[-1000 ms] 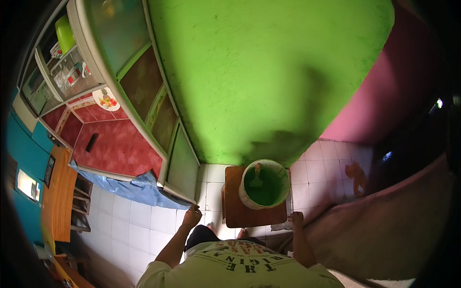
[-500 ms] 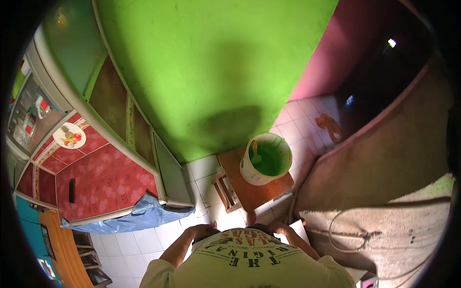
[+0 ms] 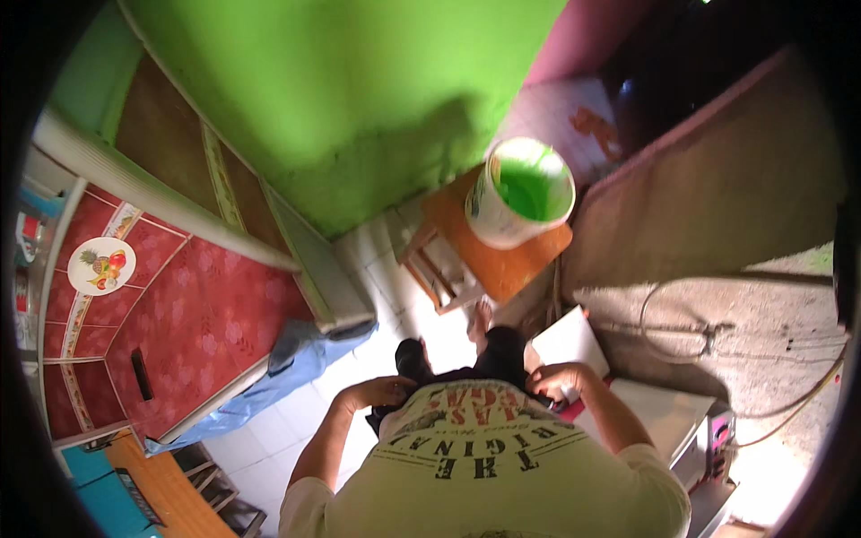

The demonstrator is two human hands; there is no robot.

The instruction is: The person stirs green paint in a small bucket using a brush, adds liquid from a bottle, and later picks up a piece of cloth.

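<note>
Both hands are at my waist, at the sides of the pale printed T-shirt [image 3: 484,466]. My left hand [image 3: 381,392] is curled at the edge of my dark pants [image 3: 504,351], fingers partly hidden. My right hand [image 3: 558,377] is bent in the same way at the other hip, closed on the dark cloth beside the shirt hem. Ahead of my bare feet, a white bucket [image 3: 507,224] of bright green paint [image 3: 525,191] stands on a wooden stool [image 3: 511,264]. Neither hand touches the bucket or the stool.
A green wall [image 3: 359,99] rises behind the stool. To the left are a red-tiled counter [image 3: 215,332] and blue plastic sheeting [image 3: 300,359]. An orange cloth-like thing [image 3: 594,130] lies on far tiles. A white appliance [image 3: 659,408] and a hose [image 3: 646,314] are at right.
The view has tipped downward, so the bucket and stool sit higher in the picture. More of my arms and the white appliance shows. Both hands stay at my waist.
</note>
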